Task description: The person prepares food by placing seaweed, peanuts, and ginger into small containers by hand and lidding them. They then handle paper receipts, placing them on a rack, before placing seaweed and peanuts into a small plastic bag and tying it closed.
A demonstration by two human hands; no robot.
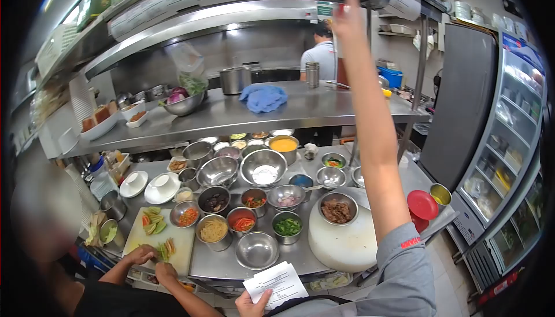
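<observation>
Near the bottom centre, my left hand (254, 304) is closed on white paper slips (277, 286) with printed lines. My right arm is stretched up across the view, and my right hand (348, 19) is raised at the upper shelf, smeared by motion; its fingers and anything in them cannot be made out. A dark blurred shape lies just above it. In front of the slips stands an empty metal bowl (257, 250). Bowls of noodles (213, 230), red pepper strips (241, 221) and chopped greens (287, 227) stand behind it.
At left, a co-worker's hands (151, 255) are over cut vegetables on a cutting board (182, 239). Another person (321, 54) stands behind the steel shelf (324, 104). A bowl of meat (339, 210) rests on a round white board (341, 242). Glass-door fridge (509, 126) at right.
</observation>
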